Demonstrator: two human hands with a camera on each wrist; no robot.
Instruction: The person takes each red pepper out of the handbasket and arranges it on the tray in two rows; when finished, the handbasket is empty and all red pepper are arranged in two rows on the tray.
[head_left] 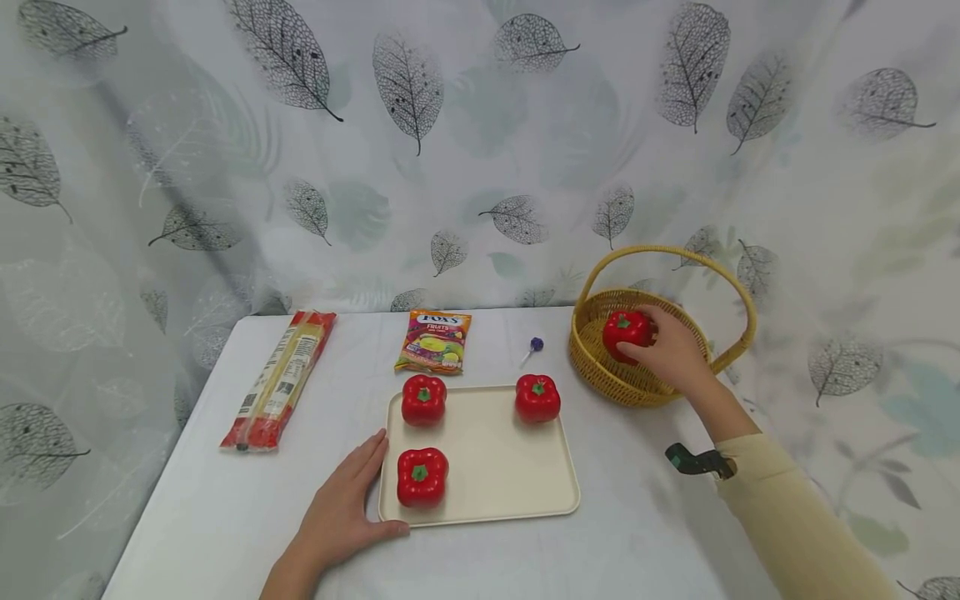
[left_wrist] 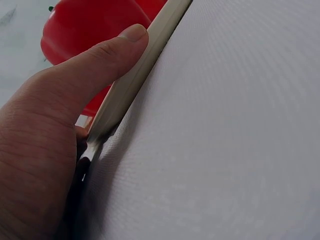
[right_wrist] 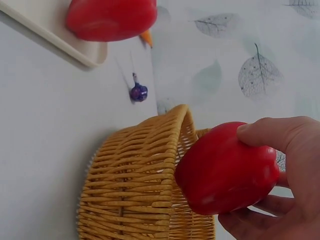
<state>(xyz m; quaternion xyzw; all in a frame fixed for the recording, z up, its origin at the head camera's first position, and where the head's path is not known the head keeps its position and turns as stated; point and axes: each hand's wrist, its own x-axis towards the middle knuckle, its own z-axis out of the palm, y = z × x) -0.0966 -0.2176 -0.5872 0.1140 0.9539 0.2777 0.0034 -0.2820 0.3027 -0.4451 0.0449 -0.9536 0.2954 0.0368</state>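
My right hand (head_left: 675,352) holds a red bell pepper (head_left: 627,335) at the mouth of a yellow wicker basket (head_left: 600,367). In the right wrist view, the thumb lies on top of this pepper (right_wrist: 227,170) and the fingers curl beneath it, beside the woven wall. On the left, my left hand (head_left: 341,504) touches a cream tray (head_left: 495,467) at its near left corner. Its fingers stretch along the left side, and the thumb (left_wrist: 107,60) rests against the near rim. Two red peppers sit at the tray's left, one far (head_left: 423,402) and one near (head_left: 422,479); a third (head_left: 537,400) is at its far right corner.
Behind the tray lie a Fox's candy bag (head_left: 435,342) and a purple-wrapped lollipop (head_left: 534,346). A long red-ended packet (head_left: 281,383) is at the left of the white table (head_left: 195,517). The basket's tall handle (head_left: 675,252) arches above it. A leaf-patterned curtain (head_left: 480,192) hangs behind.
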